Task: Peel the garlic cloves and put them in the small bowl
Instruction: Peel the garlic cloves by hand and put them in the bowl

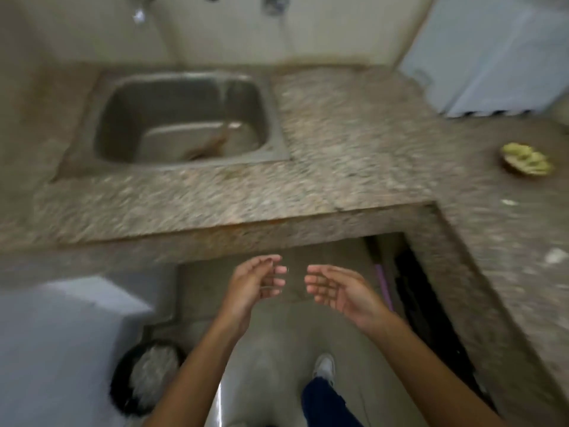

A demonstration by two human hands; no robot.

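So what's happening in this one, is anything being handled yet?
Nothing is held. The person stands at an L-shaped stone counter, left hand and right hand both open and empty in front of its edge. A small bowl of yellowish pieces sits far right; the sink is ahead. The frame is blurred.

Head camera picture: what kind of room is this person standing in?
Most likely a home kitchen. A steel sink is set into a speckled stone counter under a wall tap, and a small bowl of something yellow-green sits on the counter to the right.
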